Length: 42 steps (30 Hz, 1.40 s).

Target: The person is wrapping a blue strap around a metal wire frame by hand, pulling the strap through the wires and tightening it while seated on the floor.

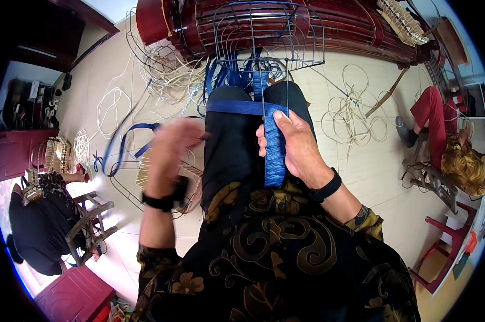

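My right hand (291,139) is closed around a long blue woven band (274,172) wrapped on the wires of a wire frame (253,32), which extends up past my knees. A flat blue strap (229,107) crosses my thighs to the band, near my right thumb. My left hand (181,134) is raised at the left beside my thigh, smeared by motion; whether its fingers hold anything cannot be made out.
Cream cord coils (350,123), blue strips (135,129) and another frame (116,185) lie on the floor. A dark red wooden bench (172,24) stands ahead. Seated co-workers (41,231) (436,112) are at both sides. Shoes (33,102) fill a rack at left.
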Tool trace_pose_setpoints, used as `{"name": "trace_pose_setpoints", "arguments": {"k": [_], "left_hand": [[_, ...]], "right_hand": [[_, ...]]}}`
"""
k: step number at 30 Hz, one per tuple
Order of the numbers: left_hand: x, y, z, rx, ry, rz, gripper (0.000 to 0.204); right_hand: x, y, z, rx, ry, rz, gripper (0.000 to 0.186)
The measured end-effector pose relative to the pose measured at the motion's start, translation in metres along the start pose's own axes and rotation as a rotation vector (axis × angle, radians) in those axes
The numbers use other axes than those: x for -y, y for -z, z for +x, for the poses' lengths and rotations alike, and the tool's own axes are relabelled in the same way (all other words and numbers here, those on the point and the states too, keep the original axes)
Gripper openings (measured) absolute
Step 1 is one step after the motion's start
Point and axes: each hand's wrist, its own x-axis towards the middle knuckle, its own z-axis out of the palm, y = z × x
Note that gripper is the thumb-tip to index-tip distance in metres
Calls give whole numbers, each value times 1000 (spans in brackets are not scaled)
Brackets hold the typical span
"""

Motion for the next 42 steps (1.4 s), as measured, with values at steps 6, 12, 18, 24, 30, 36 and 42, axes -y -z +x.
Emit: {"name": "trace_pose_setpoints", "arguments": {"k": [6, 12, 18, 24, 30, 36, 42], "left_hand": [[7, -137, 39, 347, 528, -795, 60], [-4, -150, 54, 177, 443, -530, 49], [-20, -166, 45, -182, 290, -290, 42], [-22, -172, 45, -324, 289, -214, 44], [-25, -177, 41, -400, 272, -115, 46], [-25, -183, 38, -403, 214, 16, 46], [-23, -176, 43, -397, 187, 63, 46]], "right_hand": [[1, 0, -3, 5, -2, 55, 23], [1, 1, -4, 20, 12, 114, 20], [-2, 3, -3, 73, 21, 1, 11], [-2, 3, 1, 66, 1, 2, 9], [-3, 2, 2, 73, -11, 33, 11], [-3, 6, 3, 134, -11, 104, 16], [-2, 10, 8, 176, -44, 211, 35]]}}
